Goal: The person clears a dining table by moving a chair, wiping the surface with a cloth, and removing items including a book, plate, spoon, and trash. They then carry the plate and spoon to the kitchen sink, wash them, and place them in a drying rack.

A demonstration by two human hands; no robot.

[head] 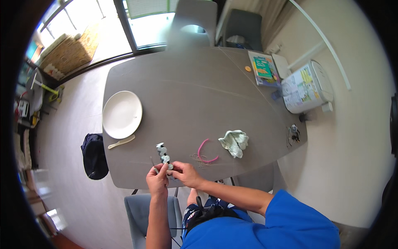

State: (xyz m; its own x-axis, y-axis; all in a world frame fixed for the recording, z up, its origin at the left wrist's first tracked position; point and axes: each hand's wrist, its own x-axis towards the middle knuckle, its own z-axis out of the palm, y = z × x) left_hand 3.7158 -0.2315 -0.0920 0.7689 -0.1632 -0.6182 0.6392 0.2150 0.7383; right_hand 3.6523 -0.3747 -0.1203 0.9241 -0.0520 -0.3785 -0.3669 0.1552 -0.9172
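Near the front edge of the grey table (pixel 174 109), my left hand (pixel 158 180) grips a decorated band (pixel 162 153) with pale round pieces along it, perhaps a headband. A thin tool (pixel 156 169) with a light handle also lies in its fingers. My right hand (pixel 186 175) pinches the lower end of the band, close beside the left. To the right lie a pink headband (pixel 202 154), a loose tangle of thin brown string (pixel 199 160) and a crumpled pale green cloth (pixel 235 143).
A white plate (pixel 122 114) and a cream comb or knife (pixel 121 142) are at the table's left. Books (pixel 264 69), a white cylindrical container (pixel 306 87) and small dark items (pixel 293 134) stand along the right side. Grey chairs are around, one (pixel 143 211) at the front edge.
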